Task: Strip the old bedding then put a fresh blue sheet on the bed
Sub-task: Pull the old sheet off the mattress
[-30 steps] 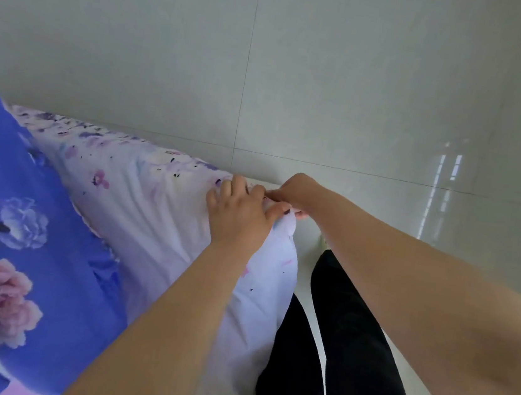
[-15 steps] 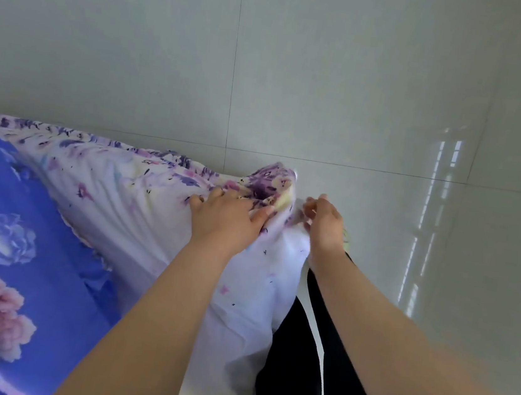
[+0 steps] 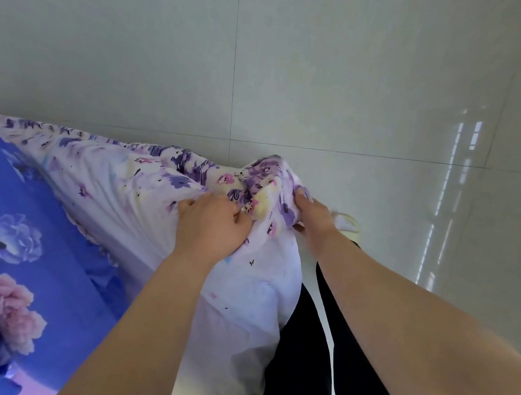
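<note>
A white sheet with purple and pink flowers (image 3: 116, 186) covers the corner of the bed. Its corner (image 3: 264, 178) is peeled up and bunched, showing the printed side. My left hand (image 3: 210, 224) grips a fold of this sheet just left of the bunch. My right hand (image 3: 312, 215) grips the bunched corner from the right side. A blue cloth with pink and pale roses (image 3: 15, 259) lies over the bed at the left.
A glossy pale tiled floor (image 3: 394, 115) fills the upper and right parts of the view. My legs in black trousers (image 3: 309, 351) stand against the bed's corner. A foot in a pale slipper (image 3: 346, 224) shows beyond my right wrist.
Both hands have pulled the sheet's corner up off the mattress. It now stands bunched with its printed side out, and my right hand has closed on it.
</note>
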`<act>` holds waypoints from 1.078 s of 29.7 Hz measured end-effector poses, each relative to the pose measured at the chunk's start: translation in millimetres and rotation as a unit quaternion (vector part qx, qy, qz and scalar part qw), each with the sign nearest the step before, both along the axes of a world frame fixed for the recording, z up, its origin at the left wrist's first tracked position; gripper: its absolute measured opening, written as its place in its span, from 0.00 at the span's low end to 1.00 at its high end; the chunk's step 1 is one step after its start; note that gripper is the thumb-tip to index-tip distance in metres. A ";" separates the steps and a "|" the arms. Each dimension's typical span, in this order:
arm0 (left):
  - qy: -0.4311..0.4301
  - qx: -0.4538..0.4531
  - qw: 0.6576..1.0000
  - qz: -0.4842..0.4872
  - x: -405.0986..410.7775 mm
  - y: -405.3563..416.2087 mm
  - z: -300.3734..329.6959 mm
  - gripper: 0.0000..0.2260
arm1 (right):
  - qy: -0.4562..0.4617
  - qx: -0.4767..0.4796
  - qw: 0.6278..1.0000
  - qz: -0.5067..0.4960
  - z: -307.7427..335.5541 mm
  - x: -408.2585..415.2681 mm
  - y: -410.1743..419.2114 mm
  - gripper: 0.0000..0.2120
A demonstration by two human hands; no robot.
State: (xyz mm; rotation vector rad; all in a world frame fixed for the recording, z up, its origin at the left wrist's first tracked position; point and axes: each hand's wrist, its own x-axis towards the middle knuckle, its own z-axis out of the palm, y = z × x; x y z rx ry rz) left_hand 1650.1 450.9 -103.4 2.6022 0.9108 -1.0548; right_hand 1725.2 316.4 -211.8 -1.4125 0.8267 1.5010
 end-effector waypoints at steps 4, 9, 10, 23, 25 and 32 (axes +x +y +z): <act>-0.112 0.021 0.993 0.019 3.6 -8.5 -9.4 0.14 | -0.197 -0.130 0.971 0.033 -0.1 28.8 -10.6 0.16; -0.179 0.109 0.978 -0.007 -14.5 -46.8 -19.6 0.14 | -0.239 -0.139 0.960 0.035 1.8 51.4 -46.8 0.18; -0.142 0.080 0.986 -0.030 -19.5 -54.5 -21.0 0.17 | -0.233 -0.126 0.964 0.032 3.0 50.9 -51.7 0.18; -0.208 -0.340 0.765 0.506 6.5 -30.8 -7.9 0.26 | -0.287 0.255 0.919 0.084 79.6 -8.5 37.2 0.19; -0.228 -0.377 0.689 0.575 9.2 -16.4 -1.6 0.25 | -0.281 0.257 0.909 0.169 79.4 -25.5 42.3 0.20; -0.242 -0.330 0.756 0.512 7.9 -12.4 -10.3 0.08 | -0.329 0.159 0.926 0.099 92.4 5.2 48.0 0.14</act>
